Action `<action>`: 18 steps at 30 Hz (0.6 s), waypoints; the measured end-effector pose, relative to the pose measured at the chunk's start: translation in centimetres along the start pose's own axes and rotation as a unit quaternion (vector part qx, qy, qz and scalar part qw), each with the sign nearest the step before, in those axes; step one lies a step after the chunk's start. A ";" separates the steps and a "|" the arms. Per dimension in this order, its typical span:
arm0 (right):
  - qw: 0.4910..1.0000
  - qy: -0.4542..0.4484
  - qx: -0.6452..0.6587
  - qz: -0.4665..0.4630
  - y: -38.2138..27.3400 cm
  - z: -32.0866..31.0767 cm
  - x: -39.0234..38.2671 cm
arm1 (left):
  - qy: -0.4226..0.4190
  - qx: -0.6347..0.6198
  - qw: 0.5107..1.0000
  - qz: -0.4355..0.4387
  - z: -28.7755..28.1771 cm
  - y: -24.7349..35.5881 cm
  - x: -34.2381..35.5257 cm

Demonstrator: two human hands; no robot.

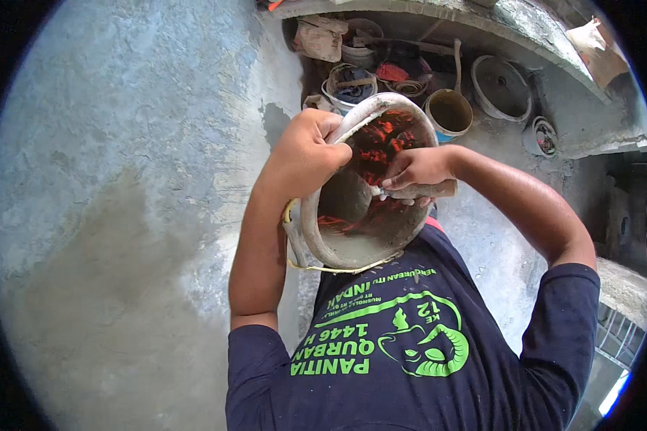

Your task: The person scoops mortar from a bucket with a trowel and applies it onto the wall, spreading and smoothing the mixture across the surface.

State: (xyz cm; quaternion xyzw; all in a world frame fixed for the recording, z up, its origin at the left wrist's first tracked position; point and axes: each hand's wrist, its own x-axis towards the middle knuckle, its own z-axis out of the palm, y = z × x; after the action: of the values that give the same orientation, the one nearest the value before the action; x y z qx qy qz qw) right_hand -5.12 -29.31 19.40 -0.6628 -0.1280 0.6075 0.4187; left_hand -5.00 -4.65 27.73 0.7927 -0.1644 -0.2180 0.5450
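Note:
A cement-smeared bucket is tilted in front of my chest, its mouth facing up toward me. My left hand is closed over the upper left of its rim. Inside the mouth, my right hand grips a trowel by its thick handle. The trowel's rounded grey blade points left across the bucket's inside. Wet grey mix coats the lower inner wall, and reddish-orange patches show through higher up. A pale yellowish handle or strip hangs along the bucket's lower left side.
A blue-grey plastered wall fills the left, with a darker damp-looking patch. Beyond the bucket stand a blue pail, a round grey basin, a small rubbish pail, and a white pail. A concrete ledge curves above them.

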 end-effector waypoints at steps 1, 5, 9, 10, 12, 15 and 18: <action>0.997 0.010 0.080 -0.002 0.4 0.1 0.1 | -0.003 0.007 1.000 0.002 0.0 0.2 0.0; 0.991 0.032 0.113 -0.060 1.5 0.2 0.6 | 0.021 0.000 1.000 -0.005 -0.8 0.6 0.0; 0.973 0.018 0.157 -0.168 0.8 0.1 -1.0 | 0.112 -0.016 0.994 -0.004 -3.6 -0.7 -1.2; 0.970 0.028 0.146 -0.192 0.8 0.1 -1.7 | 0.118 -0.063 0.990 -0.031 -4.5 -1.1 -1.9; 0.962 0.047 0.197 -0.181 0.2 0.3 -4.4 | 0.143 -0.094 0.985 -0.023 -5.2 -1.4 -2.8; 0.951 0.047 0.206 -0.225 2.7 -0.5 -6.9 | 0.184 -0.137 0.973 -0.017 -6.0 -2.6 -3.5; 0.930 0.073 0.239 -0.268 4.5 -0.6 -8.9 | 0.221 -0.133 0.966 -0.014 -7.0 -5.5 -3.3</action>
State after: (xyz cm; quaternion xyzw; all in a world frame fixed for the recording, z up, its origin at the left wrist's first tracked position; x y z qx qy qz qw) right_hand -8.15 -38.36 22.31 -0.5262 -0.1211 0.4355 0.7202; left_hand -4.01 4.49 25.26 0.7436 0.0019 -0.0646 0.6655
